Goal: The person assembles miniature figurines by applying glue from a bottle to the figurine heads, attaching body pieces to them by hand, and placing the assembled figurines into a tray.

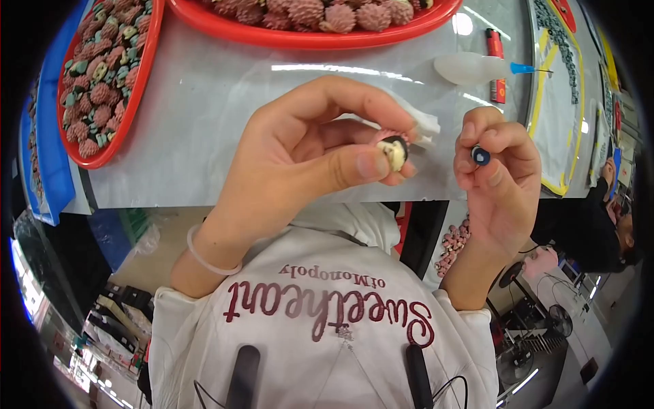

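Note:
Between the thumb and fingers of my left hand [286, 140] is a small figurine [393, 154] with a cream front, a black band and some pink. To its right, my right hand [503, 170] pinches a tiny dark round piece [481, 156] with a pale spot on its end. The two pieces are apart, both over the table's near edge. White tissue-like material [424, 121] shows behind my left fingertips; I cannot tell whether those fingers hold it.
A red tray [320, 39] of pink spiky pieces lies at the far side, another red tray [151, 75] at the left beside a blue tray [65, 170]. Beyond my right hand lie a needle-tipped squeeze bottle [470, 69] and a red tube-like object [499, 90]. Another person [606, 218] is far right.

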{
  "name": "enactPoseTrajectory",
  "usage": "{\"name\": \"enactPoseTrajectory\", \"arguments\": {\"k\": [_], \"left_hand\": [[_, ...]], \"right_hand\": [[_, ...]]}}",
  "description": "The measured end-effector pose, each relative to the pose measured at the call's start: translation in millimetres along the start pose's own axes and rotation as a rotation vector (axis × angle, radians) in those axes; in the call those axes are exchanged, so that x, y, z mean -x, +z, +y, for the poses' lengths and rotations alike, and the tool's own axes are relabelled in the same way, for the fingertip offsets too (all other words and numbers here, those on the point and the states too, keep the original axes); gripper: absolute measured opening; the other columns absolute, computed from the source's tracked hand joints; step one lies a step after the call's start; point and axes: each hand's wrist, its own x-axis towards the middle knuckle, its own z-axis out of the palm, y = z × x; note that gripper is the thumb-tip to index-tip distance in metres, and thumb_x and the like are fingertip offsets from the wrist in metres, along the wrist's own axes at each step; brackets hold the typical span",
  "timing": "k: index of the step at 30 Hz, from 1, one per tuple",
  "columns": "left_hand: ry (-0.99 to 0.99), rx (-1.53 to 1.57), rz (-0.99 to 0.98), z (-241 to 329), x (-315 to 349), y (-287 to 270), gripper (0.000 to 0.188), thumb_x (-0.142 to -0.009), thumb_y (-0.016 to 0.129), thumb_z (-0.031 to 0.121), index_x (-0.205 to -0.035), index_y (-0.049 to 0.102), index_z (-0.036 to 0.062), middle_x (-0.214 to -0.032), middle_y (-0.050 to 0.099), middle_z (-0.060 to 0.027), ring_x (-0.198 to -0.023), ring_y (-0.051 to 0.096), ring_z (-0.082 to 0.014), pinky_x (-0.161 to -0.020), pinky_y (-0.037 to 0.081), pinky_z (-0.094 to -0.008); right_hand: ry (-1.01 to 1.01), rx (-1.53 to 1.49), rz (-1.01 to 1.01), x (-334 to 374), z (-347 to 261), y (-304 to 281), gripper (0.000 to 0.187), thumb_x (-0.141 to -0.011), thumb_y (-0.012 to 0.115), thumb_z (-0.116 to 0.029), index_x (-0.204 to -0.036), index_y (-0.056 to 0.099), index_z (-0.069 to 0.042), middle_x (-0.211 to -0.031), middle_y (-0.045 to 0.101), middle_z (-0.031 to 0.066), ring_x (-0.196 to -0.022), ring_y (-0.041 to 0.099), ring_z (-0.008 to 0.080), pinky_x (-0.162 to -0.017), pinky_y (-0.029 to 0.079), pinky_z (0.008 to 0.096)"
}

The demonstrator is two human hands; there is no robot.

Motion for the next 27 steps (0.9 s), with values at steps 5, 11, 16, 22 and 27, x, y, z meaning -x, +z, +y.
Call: {"name": "enactPoseTrajectory", "arguments": {"k": [5, 11, 16, 22, 27], "left_hand": [[-0.003, 0.057, 0.009, -0.4, 1.7, -2.2, 0.040, -0.070, 0.068, 0.029, -0.091, 0.049, -0.0001, -0.087, 0.057, -0.0123, -0.070, 0.059, -0.0156, -0.058, 0.048, -0.0210], [0.052, 0.055, -0.010, -5.5, 0.2, -2.6, 0.038, -0.070, 0.068, 0.027, -0.089, 0.050, -0.0003, -0.081, 0.056, -0.0093, -0.064, 0.055, -0.0115, -0.053, 0.047, -0.0195], [0.030, 0.053, -0.009, -2.1, 2.0, -2.8, 0.036, -0.070, 0.068, 0.025, -0.088, 0.051, -0.0008, -0.078, 0.055, -0.0081, -0.064, 0.054, -0.0104, -0.052, 0.046, -0.0190], [0.041, 0.023, 0.043, -3.4, 4.5, -0.8, 0.032, -0.067, 0.071, 0.020, -0.085, 0.054, -0.0001, -0.075, 0.054, -0.0062, -0.063, 0.053, -0.0094, -0.051, 0.045, -0.0185], [0.022, 0.022, 0.056, -1.4, 2.8, -0.3, 0.028, -0.066, 0.072, 0.017, -0.083, 0.056, 0.0007, -0.072, 0.054, -0.0046, -0.063, 0.052, -0.0089, -0.055, 0.044, -0.0192]], "right_hand": [[-0.129, 0.431, 0.211, -1.4, 4.2, 41.1, 0.029, -0.066, 0.065, -0.002, -0.091, 0.049, 0.002, -0.087, 0.051, 0.0164, -0.076, 0.053, 0.0201, -0.059, 0.047, 0.0244], [-0.269, 0.602, 0.086, -4.9, 7.5, 41.2, 0.029, -0.059, 0.064, 0.010, -0.084, 0.051, 0.004, -0.084, 0.055, 0.0190, -0.078, 0.055, 0.0219, -0.064, 0.046, 0.0264], [-0.419, 0.824, 0.029, -7.1, 5.9, 44.9, 0.023, -0.058, 0.065, 0.012, -0.077, 0.054, 0.004, -0.080, 0.056, 0.0206, -0.073, 0.057, 0.0219, -0.061, 0.046, 0.0250], [-0.504, 0.997, -0.027, -9.7, 3.0, 45.9, 0.020, -0.058, 0.065, 0.012, -0.073, 0.055, 0.004, -0.075, 0.057, 0.0214, -0.063, 0.058, 0.0208, -0.048, 0.046, 0.0212], [-0.488, 1.019, -0.003, -10.1, 5.7, 44.5, 0.019, -0.059, 0.066, 0.010, -0.072, 0.054, 0.005, -0.075, 0.057, 0.0212, -0.062, 0.058, 0.0198, -0.048, 0.047, 0.0214]]}}
